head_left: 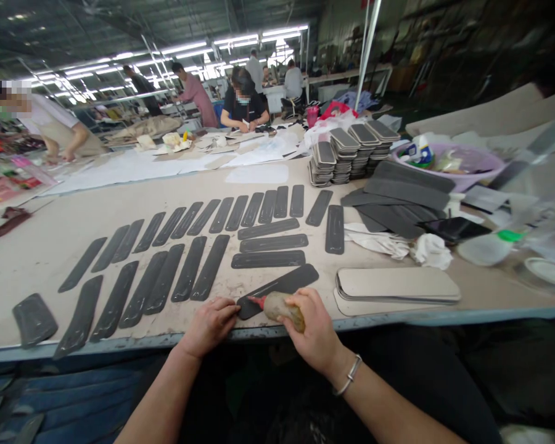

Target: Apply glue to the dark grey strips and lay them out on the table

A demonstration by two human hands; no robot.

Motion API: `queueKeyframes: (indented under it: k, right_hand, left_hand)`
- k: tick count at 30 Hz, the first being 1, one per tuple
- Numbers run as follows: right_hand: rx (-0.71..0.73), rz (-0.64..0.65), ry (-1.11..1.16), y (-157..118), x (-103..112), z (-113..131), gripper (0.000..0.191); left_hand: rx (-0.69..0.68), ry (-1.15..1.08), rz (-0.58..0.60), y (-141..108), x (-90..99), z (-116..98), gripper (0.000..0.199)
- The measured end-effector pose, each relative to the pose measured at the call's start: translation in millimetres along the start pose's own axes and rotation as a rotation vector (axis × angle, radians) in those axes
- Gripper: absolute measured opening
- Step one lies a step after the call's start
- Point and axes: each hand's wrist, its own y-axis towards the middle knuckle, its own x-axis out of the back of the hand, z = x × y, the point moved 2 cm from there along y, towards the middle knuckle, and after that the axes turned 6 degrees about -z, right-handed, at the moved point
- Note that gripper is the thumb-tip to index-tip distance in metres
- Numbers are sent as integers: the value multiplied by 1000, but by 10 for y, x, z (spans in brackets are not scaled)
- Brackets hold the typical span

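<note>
My right hand (pixel 312 327) is closed around a squeeze bottle (pixel 277 305), a cloudy, yellowish one with a red nozzle. Its tip points left, low over the near end of a dark grey strip (pixel 291 280) lying aslant at the table's front edge. A glossy line runs along that strip. With curled fingertips, my left hand (pixel 213 324) holds the strip's near left end. Rows of similar dark grey strips (pixel 182 222) lie beyond and to the left, many with shiny outlines like wet glue.
A stack of beige rounded panels (pixel 398 283) sits at the right front. Behind are dark sheets (pixel 398 197), piled dark-faced panels (pixel 346 154) and a purple basin (pixel 472 163). A clear bottle (pixel 485 250) lies near white cloths (pixel 432 250). Several people work across the table and farther back.
</note>
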Motion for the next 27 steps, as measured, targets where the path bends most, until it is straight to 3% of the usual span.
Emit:
queueKeyframes:
  k: [3,6,18,27]
  right_hand:
    - [-4,34,30,-27,-127,38,26]
    - [-7,40,17,-30,-124,22,25]
    - [-64,-191,-315,102,566,-406,20]
    - [-84,-289,-400,178,762,-469,22]
  left_hand:
    - [-3,-9,7,-3,-7,-2,19]
    - [1,-27,15,6,-11,-2,19]
    - [-2,-42,6,41,-6,10,17]
    - [-1,-41,14,35,-15,42,18]
